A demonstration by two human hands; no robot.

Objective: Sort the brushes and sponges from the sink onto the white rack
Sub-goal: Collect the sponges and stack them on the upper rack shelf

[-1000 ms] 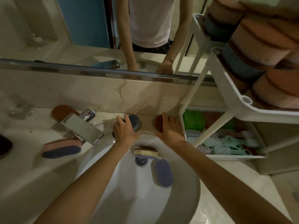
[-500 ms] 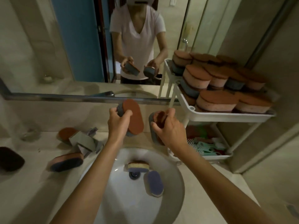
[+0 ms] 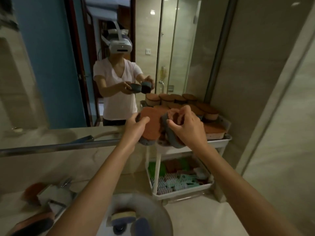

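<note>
Orange sponge (image 3: 152, 124), long axis upright, gripped by left hand (image 3: 136, 128), right hand (image 3: 187, 128) gripping second sponge (image 3: 170, 137), tilted

Dim bathroom w/ beige tile wall (image 3: 255, 74) at rt. Big mirror (image 3: 25, 103) above pale marble surface (image 3: 204, 218), chrome rail (image 3: 59, 148) along its base. Reflected: blue wall (image 3: 47, 65), glass shower door (image 3: 177, 57), ceiling spots (image 3: 152, 12).
</note>
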